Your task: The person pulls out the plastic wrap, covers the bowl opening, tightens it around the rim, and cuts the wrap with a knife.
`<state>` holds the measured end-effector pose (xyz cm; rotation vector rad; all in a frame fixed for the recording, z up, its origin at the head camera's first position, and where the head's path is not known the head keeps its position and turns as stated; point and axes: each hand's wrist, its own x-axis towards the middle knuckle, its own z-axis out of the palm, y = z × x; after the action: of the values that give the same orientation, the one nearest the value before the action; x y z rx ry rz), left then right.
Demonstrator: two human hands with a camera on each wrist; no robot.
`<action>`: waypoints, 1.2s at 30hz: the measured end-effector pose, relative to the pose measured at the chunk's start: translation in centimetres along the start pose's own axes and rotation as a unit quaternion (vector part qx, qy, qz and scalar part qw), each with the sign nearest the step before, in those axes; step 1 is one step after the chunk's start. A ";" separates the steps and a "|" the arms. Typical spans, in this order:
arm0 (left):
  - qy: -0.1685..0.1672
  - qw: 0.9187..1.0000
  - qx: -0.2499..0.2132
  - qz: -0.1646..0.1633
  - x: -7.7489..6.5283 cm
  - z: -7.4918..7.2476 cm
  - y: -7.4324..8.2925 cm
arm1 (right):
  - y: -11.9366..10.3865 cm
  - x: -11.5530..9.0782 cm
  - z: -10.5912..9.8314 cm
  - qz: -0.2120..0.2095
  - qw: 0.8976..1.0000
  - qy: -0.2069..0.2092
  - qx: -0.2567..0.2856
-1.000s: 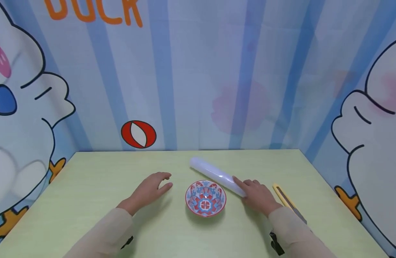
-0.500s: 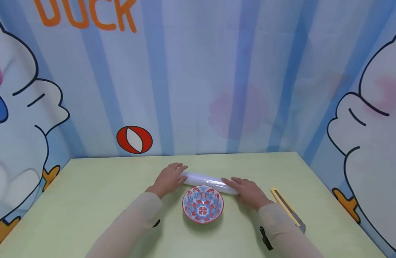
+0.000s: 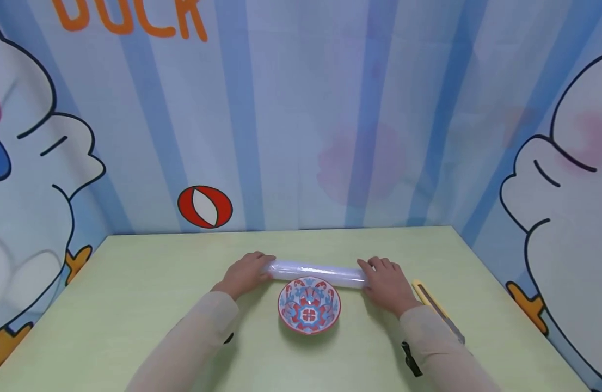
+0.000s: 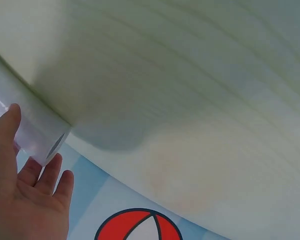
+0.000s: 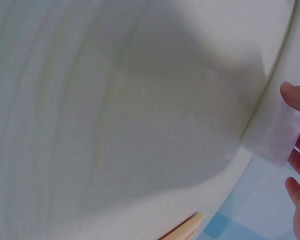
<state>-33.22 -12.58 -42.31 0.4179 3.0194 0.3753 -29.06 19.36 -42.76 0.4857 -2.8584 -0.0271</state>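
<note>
The clear, glossy roll (image 3: 317,274) lies almost parallel to the tabletop's far edge, about midway between its left and right edges, its right end a touch nearer the front; whether it rests on the tabletop (image 3: 159,288) or is slightly raised, I cannot tell. The left hand (image 3: 245,274) has one end, thumb on the near side and fingers bent about the far side, leaving the hollow core uncovered. The right hand (image 3: 386,284) holds the other end alike, closed only to the roll's thickness. This two-ended hold looks right for steadying or turning it: even, light pressure should keep it straight, while squeezing one end harder might skew it. The patterned bowl (image 3: 309,306) stands upright on the front-edge side of the roll, its rim overlapping it in the head view, so any movement towards the front edge calls for care against knocking it. Further out, towards the right edge, a yellow-and-grey cutter (image 3: 438,310) lies slantwise beside the right sleeve (image 3: 435,340), where a careless elbow could nudge it
</note>
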 end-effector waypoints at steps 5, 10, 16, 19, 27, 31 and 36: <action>0.012 1.000 0.010 0.006 -0.4 -0.1 -0.6 | 0.8 0.0 -0.3 -0.001 1.000 -0.009 -0.002; 0.033 0.999 0.038 0.019 -0.6 0.0 -0.7 | 0.5 0.9 0.3 0.011 1.000 0.016 -0.004; 0.048 0.997 0.060 -0.003 -0.8 0.1 -1.0 | 0.2 2.7 2.1 0.023 0.999 0.036 0.016; 0.048 0.997 0.068 0.003 -0.9 0.1 -1.3 | 0.1 3.2 2.1 0.023 0.999 0.030 0.018; 0.078 0.983 0.151 0.063 -0.4 -0.2 -1.7 | 0.0 3.6 1.5 0.021 0.999 0.023 0.027; 0.120 0.967 0.188 0.122 -0.3 -0.5 -2.1 | -0.3 3.9 1.4 0.031 0.999 0.023 0.039; 0.131 0.966 0.161 0.153 -0.4 -0.9 -2.3 | -0.4 4.0 1.2 0.040 0.998 0.010 0.053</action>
<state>-33.49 -15.08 -42.05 0.9354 3.2827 -0.0576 -32.87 17.62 -43.00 0.3878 -2.8681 0.1431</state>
